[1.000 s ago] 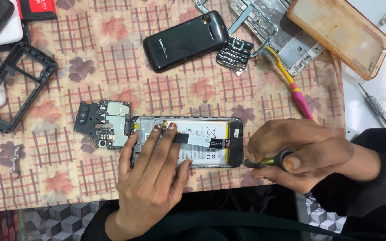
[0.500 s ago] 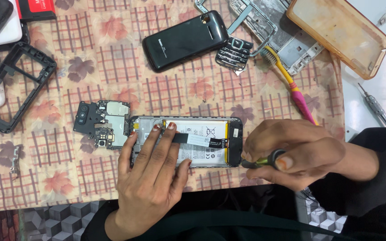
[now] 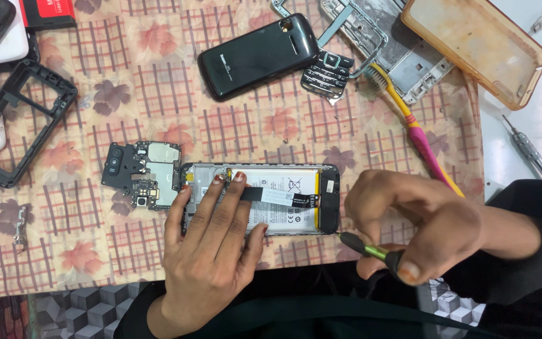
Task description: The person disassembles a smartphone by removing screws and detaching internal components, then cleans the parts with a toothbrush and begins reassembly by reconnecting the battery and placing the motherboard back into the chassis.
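Note:
An opened smartphone (image 3: 296, 216) lies back-up on the patterned cloth, its white battery and a black flex strip showing. My left hand (image 3: 211, 251) rests flat on its left half, fingers spread over the frame. My right hand (image 3: 421, 220) grips a screwdriver (image 3: 371, 251) with a green and black handle, its tip at the phone's lower right corner. A loose circuit board (image 3: 145, 172) sits just left of the phone.
A black phone (image 3: 258, 55) and a small keypad (image 3: 326, 72) lie at the top. A yellow-pink toothbrush (image 3: 412, 125), a metal frame (image 3: 377, 34) and an amber case (image 3: 475, 47) sit top right. A black phone frame (image 3: 17, 119) lies left, another screwdriver (image 3: 528, 154) right.
My right hand has shifted slightly with the screwdriver at the phone's lower right corner. My left hand stays pressed on the phone.

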